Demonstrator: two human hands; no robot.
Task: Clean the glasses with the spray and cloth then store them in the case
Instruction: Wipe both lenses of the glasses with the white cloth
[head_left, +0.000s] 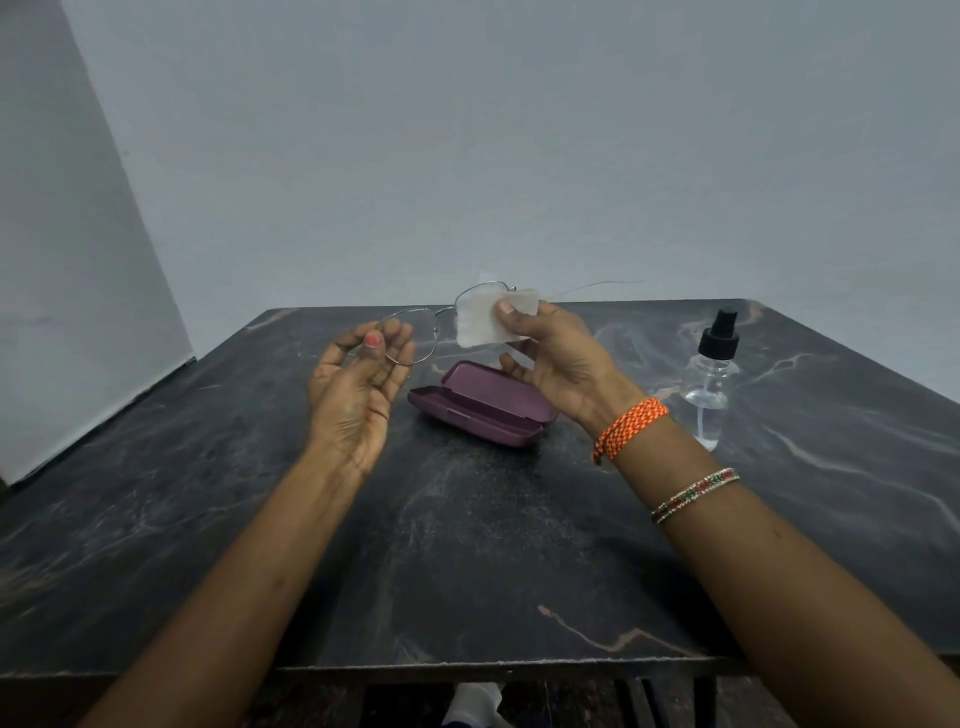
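Wire-rimmed glasses (415, 332) are held up above a dark marble table (467, 545), gripped at one rim between the thumb and fingers of the left hand (358, 384). The other lens, toward 1 o'clock of that hand, is covered by a white cloth (491, 317) pinched against it by the right hand (556, 358), thumb on the near face. Wiping appears to be in progress; whether either lens is already clean cannot be told. A clear spray bottle (711, 374) with a black nozzle is seen standing at 3 o'clock of the hands, upright and untouched, which suggests the spraying step is done. A purple case (480, 402) lies open on the table just below the hands, at 6 o'clock, with nothing visible inside it. Finishing the wipe, folding the arms and placing the glasses in the case are judged to be left, with the lid then to be shut.
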